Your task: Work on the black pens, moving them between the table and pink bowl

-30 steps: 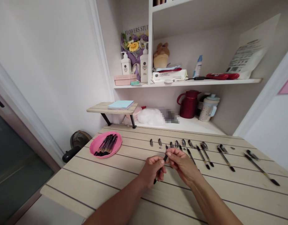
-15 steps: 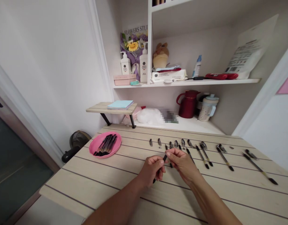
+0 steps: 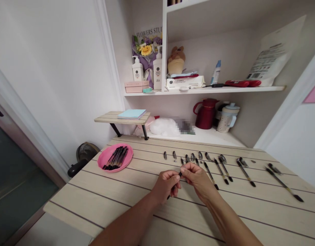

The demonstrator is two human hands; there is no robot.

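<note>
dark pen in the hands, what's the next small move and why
Probably hold the left hand steady and ease the right hand gently away along the dark pen: the left wraps its lower part, while the right pinches near its upper end. Whether that end is loose can't be seen behind the fingertips, so a light pull seems safest.

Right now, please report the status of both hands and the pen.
Left hand closed round black pen, partly hidden. Right hand pinching its far end. Other pens lie just beyond right hand.
</note>
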